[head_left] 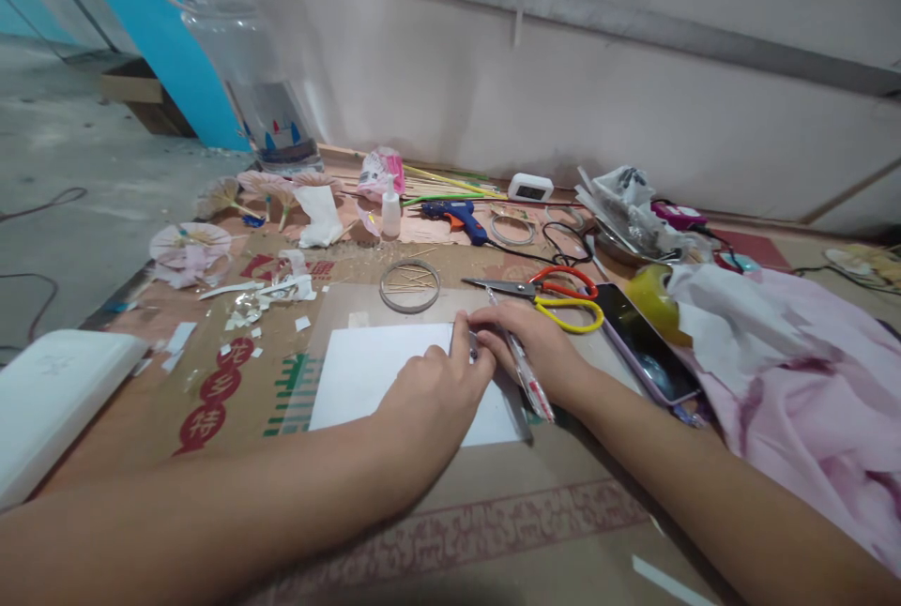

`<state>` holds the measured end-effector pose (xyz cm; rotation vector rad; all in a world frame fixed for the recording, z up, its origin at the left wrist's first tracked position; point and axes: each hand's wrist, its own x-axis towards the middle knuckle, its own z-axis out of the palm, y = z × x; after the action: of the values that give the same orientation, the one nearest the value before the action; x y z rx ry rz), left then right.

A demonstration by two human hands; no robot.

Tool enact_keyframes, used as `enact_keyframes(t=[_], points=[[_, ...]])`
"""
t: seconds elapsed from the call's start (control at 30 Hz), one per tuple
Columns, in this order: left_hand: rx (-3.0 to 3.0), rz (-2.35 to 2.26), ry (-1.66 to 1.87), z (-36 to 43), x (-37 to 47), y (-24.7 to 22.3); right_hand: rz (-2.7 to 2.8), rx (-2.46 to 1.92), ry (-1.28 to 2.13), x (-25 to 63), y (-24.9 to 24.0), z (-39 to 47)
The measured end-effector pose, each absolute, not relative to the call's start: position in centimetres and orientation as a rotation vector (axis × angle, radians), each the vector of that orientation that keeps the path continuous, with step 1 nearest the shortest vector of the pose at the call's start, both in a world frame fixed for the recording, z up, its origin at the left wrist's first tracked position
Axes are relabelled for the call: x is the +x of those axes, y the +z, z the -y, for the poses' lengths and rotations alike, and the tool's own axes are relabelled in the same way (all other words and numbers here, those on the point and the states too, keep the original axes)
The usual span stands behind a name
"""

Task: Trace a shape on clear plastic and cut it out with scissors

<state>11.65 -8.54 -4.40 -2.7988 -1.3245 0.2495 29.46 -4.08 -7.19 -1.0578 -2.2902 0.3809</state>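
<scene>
A white paper sheet (366, 371) lies flat on a cardboard-covered surface. My left hand (429, 395) presses on the sheet's right part, thumb up near its top edge. My right hand (535, 348) rests beside it at the sheet's right edge and holds a pen (526, 376) with a red end, its tip close to my left thumb. What lies under the two hands is hidden.
Scissors (556, 295) with red and yellow handles and a wire ring (409, 285) lie just behind the sheet. A phone (644, 339), yellow tape roll (651, 301) and pink cloth (795, 381) are at right. A blue glue gun (457, 212), glue bottle (391, 207), paper umbrellas (190, 245) and a white box (49, 400) lie around.
</scene>
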Motion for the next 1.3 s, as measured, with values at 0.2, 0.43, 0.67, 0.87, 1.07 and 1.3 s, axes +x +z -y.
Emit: enact_keyframes(t=[0.2,0.43,0.67,0.87,1.07,1.3], points=[[-2.802,1.375,0.299,8.6,11.8,-3.9,2.298,-1.068,0.383,29.4,-7.1,4.1],[-2.826,1.384,0.336,8.3,12.0,-3.8,2.301,-1.08,0.372,29.4,-6.9,4.2],[-2.832,1.387,0.333,8.2,12.1,-3.7,2.128,-1.176,0.496,29.5,-7.1,4.2],[-2.808,1.376,0.293,8.2,12.1,-4.3,1.951,-1.142,0.631,30.1,-7.1,4.4],[-2.82,1.358,0.298,8.3,12.1,-4.0,2.061,-1.201,0.671,29.7,-6.6,4.5],[-2.827,1.367,0.353,8.3,12.1,-3.5,2.172,-1.205,0.544,29.5,-6.2,4.4]])
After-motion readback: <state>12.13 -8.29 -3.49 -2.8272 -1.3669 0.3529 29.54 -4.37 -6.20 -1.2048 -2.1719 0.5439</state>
